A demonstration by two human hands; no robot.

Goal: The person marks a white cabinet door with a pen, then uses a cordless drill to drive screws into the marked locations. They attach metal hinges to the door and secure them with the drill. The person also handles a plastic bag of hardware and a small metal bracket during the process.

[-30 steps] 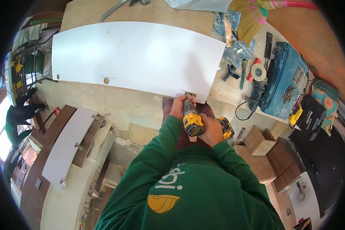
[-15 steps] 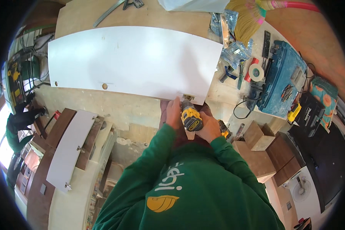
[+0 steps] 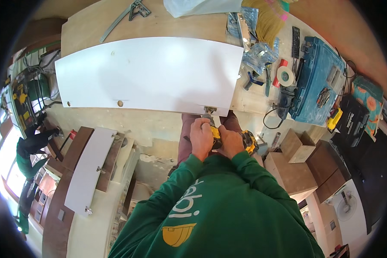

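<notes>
A long white door panel lies on the worktable, its near edge toward me. At that edge's right end sits a metal cabinet hinge. A yellow and black cordless drill points its front end at the hinge. My right hand is closed around the drill's handle, with the battery end showing to its right. Wrapped over the front and top of the drill is my left hand; its fingers partly cover the tool. Whether the bit touches a screw is too small to tell.
Right of the panel lie a tape roll, a blue tool case and plastic bags. A combination square rests at the back. Another white panel with hinges lies at left. Farther left is a person in green.
My left hand has moved from beside the panel edge onto the drill and closed over it. My right hand stays on the handle. The whole view has shifted slightly.
</notes>
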